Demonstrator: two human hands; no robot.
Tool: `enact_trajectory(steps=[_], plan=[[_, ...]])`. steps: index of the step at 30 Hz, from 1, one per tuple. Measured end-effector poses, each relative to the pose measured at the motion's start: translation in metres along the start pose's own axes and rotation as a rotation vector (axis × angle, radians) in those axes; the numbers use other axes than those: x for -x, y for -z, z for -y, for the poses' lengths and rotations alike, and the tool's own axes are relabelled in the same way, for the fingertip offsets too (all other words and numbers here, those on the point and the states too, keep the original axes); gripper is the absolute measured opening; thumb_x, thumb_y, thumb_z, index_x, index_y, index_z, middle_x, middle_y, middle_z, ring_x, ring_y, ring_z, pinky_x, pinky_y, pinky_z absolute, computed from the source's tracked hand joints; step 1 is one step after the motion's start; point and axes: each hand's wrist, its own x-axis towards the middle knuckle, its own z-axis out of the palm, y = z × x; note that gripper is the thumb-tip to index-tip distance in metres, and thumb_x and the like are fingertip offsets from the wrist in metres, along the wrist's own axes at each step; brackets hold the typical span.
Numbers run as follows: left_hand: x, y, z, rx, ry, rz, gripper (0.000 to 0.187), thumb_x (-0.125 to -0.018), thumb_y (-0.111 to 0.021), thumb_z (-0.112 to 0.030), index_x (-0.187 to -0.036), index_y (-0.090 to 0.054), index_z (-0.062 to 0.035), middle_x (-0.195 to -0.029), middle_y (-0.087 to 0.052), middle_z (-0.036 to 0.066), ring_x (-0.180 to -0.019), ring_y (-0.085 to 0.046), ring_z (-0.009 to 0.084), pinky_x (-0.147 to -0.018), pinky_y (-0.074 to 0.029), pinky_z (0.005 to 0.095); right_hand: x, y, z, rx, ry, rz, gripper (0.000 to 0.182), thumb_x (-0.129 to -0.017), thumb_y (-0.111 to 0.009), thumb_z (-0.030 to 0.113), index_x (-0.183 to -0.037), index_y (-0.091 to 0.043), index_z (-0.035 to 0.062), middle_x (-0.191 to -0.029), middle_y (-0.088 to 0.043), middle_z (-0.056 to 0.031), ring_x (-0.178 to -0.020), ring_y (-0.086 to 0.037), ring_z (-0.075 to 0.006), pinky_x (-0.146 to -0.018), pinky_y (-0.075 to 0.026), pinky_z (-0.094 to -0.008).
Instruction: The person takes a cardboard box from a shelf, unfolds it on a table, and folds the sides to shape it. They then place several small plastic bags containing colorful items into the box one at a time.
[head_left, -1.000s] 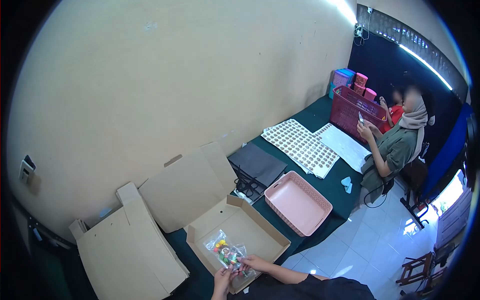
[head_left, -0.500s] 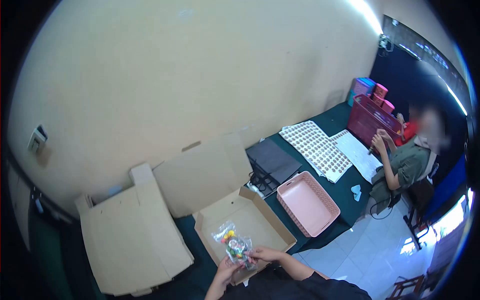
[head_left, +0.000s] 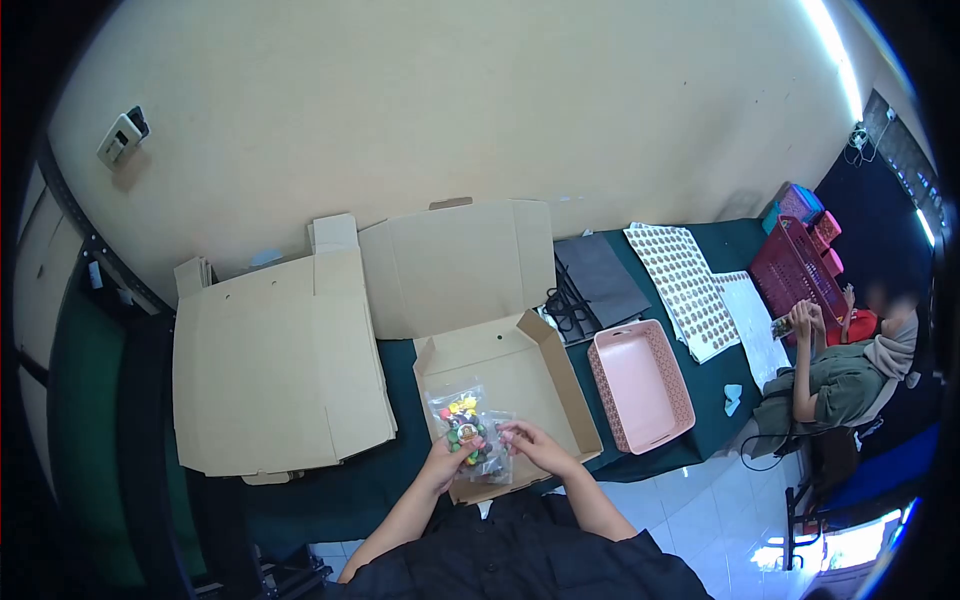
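Over the front of an open cardboard box [head_left: 500, 365], my left hand [head_left: 447, 463] grips a clear plastic bag of colourful round pieces [head_left: 463, 420] that bears a round label. Just right of it, my right hand [head_left: 534, 446] pinches a second clear bag [head_left: 495, 463] with darker pieces in it. The two bags overlap. The box's lid [head_left: 455, 265] stands raised behind it, against the wall.
Flattened cardboard boxes [head_left: 280, 370] are stacked at the left. Right of the box are a pink basket [head_left: 645, 390], black paper bags [head_left: 600, 280], sticker sheets [head_left: 685, 290] and a maroon basket [head_left: 795, 265]. A person [head_left: 840, 380] sits at the far right, hands raised.
The view has turned, so the scene sits differently. The bags have spread apart somewhat, the colourful one now upright in my left hand and its label showing.
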Motion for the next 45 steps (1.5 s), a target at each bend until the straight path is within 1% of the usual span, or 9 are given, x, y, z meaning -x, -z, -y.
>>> enact_trajectory(steps=[7, 21, 23, 28, 34, 37, 39, 43, 45], plan=[[0.009, -0.022, -0.008, -0.498, -0.126, 0.093, 0.043, -0.077, -0.068, -0.020, -0.112, -0.049, -0.0010, -0.092, -0.059, 0.005, -0.083, -0.057, 0.0108, -0.073, -0.046, 0.0245, -0.005, -0.020, -0.005, -0.166, 0.060, -0.055, 0.036, -0.082, -0.061, 0.019, -0.113, -0.050, 0.0015, -0.094, -0.058, -0.0040, -0.081, -0.054, -0.0089, -0.074, -0.043, -0.0228], [0.001, -0.017, 0.018, -0.160, -0.216, -0.052, 0.044, -0.092, -0.041, -0.035, -0.117, -0.043, 0.0010, -0.099, -0.056, 0.006, -0.083, -0.056, 0.0101, -0.073, -0.046, 0.0223, -0.007, -0.023, -0.007, -0.489, -0.143, -0.010, 0.028, -0.083, -0.060, 0.019, -0.101, -0.058, -0.0022, -0.090, -0.062, -0.0041, -0.082, -0.056, -0.0087, -0.078, -0.042, -0.0219], [-0.003, -0.017, 0.022, -0.235, -0.280, -0.049, 0.043, -0.092, -0.043, -0.033, -0.118, -0.042, 0.0010, -0.101, -0.055, 0.008, -0.088, -0.055, 0.0104, -0.075, -0.044, 0.0225, -0.004, -0.032, 0.002, -0.241, -0.012, -0.199, 0.026, -0.083, -0.059, 0.017, -0.101, -0.057, -0.0021, -0.093, -0.061, -0.0057, -0.084, -0.056, -0.0096, -0.079, -0.042, -0.0233], [0.008, -0.021, 0.008, -0.359, -0.309, 0.068, 0.042, -0.089, -0.050, -0.025, -0.121, -0.038, -0.0003, -0.104, -0.053, 0.009, -0.094, -0.052, 0.0116, -0.078, -0.043, 0.0250, -0.009, -0.025, 0.007, -0.344, 0.044, -0.150, 0.024, -0.084, -0.058, 0.014, -0.102, -0.056, -0.0015, -0.095, -0.061, -0.0066, -0.088, -0.056, -0.0110, -0.080, -0.043, -0.0251], [0.025, -0.033, -0.011, -0.527, -0.046, 0.078, 0.048, -0.082, -0.060, -0.015, -0.122, -0.037, -0.0017, -0.102, -0.054, 0.008, -0.088, -0.054, 0.0125, -0.076, -0.045, 0.0261, -0.016, -0.022, 0.000, -0.542, 0.055, -0.267, 0.020, -0.083, -0.059, 0.016, -0.094, -0.059, -0.0004, -0.088, -0.062, -0.0053, -0.082, -0.057, -0.0110, -0.077, -0.044, -0.0242], [0.015, -0.027, 0.001, -0.763, -0.425, 0.060, 0.049, -0.080, -0.062, -0.013, -0.121, -0.037, -0.0026, -0.099, -0.056, 0.009, -0.080, -0.056, 0.0104, -0.069, -0.047, 0.0236, -0.015, -0.019, -0.003, -0.375, 0.129, -0.289, 0.019, -0.083, -0.060, 0.019, -0.087, -0.061, 0.0003, -0.081, -0.062, -0.0044, -0.077, -0.056, -0.0101, -0.074, -0.043, -0.0237], [0.010, -0.030, -0.005, -0.309, -0.319, -0.104, 0.036, -0.080, -0.063, -0.013, -0.111, -0.047, -0.0004, -0.089, -0.060, 0.008, -0.076, -0.058, 0.0100, -0.067, -0.047, 0.0233, -0.014, -0.016, -0.006, -0.214, 0.190, -0.290, 0.020, -0.083, -0.060, 0.020, -0.082, -0.062, 0.0005, -0.078, -0.062, -0.0041, -0.077, -0.056, -0.0100, -0.073, -0.043, -0.0238], [0.004, -0.014, -0.026, -0.448, -0.246, 0.003, 0.018, -0.081, -0.062, -0.016, -0.083, -0.063, 0.0013, -0.076, -0.064, 0.007, -0.079, -0.059, 0.0098, -0.071, -0.045, 0.0233, -0.002, -0.012, 0.001, 0.026, 0.150, -0.186, 0.025, -0.083, -0.059, 0.023, -0.086, -0.064, -0.0018, -0.079, -0.063, -0.0051, -0.078, -0.055, -0.0099, -0.074, -0.042, -0.0242], [0.007, -0.018, -0.035, -0.472, -0.240, 0.039, 0.020, -0.082, -0.060, -0.017, -0.087, -0.063, 0.0013, -0.079, -0.064, 0.007, -0.080, -0.058, 0.0099, -0.072, -0.045, 0.0233, 0.001, -0.003, 0.007, 0.043, 0.116, -0.166, 0.027, -0.084, -0.058, 0.024, -0.089, -0.064, -0.0022, -0.080, -0.064, -0.0054, -0.079, -0.054, -0.0098, -0.075, -0.041, -0.0243]])
